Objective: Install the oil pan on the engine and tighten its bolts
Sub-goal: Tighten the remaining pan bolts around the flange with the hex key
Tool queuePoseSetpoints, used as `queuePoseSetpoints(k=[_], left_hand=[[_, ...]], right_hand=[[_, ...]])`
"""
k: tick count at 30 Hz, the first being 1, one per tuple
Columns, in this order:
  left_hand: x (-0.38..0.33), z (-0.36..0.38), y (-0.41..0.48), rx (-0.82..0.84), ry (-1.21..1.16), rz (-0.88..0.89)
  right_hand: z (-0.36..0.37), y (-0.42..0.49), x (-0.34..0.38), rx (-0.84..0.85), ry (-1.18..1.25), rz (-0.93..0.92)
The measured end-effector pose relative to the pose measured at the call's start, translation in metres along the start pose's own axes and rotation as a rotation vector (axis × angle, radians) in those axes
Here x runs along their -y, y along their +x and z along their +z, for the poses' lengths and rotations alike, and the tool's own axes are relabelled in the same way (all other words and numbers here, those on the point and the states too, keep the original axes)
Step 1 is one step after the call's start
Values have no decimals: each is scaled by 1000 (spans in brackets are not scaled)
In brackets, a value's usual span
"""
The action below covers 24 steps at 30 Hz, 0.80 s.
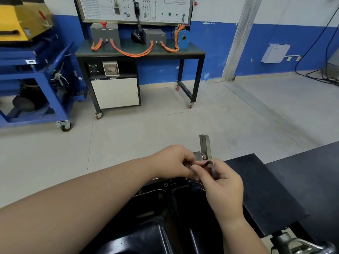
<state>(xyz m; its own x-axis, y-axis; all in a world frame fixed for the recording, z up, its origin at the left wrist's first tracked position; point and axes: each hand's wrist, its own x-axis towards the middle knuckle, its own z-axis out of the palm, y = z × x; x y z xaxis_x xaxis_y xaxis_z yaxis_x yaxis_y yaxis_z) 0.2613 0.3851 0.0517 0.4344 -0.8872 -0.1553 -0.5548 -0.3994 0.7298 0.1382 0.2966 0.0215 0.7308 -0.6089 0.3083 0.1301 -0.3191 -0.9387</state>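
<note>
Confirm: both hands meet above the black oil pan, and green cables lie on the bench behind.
Wrong colour: the head view shows orange cables on the bench. The left hand and the right hand, which pinches a small dark part, do meet above the black oil pan.

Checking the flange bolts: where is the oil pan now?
Head view, bottom centre: the black oil pan lies below the left hand and right hand, beside the dark table.

I am in a car workshop: orange cables (136,53) on a rolling counter (192,56), a blue cart (55,99).
</note>
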Motion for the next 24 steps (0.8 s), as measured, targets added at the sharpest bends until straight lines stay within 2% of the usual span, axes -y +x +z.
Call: queuePoseSetpoints(k=[3, 9, 20, 24], left_hand=[[-1, 1, 2, 1, -16, -2], [-1, -2, 2, 11, -48, -19], [-1, 1, 2, -7, -11, 0], [0, 2, 3, 7, -18, -17]], right_hand=[[0, 1, 0, -14, 30, 22], [-2, -2, 0, 63, 51, -41], [-3, 0, -2, 8, 38, 24], [-4, -1, 2, 109, 41, -17]])
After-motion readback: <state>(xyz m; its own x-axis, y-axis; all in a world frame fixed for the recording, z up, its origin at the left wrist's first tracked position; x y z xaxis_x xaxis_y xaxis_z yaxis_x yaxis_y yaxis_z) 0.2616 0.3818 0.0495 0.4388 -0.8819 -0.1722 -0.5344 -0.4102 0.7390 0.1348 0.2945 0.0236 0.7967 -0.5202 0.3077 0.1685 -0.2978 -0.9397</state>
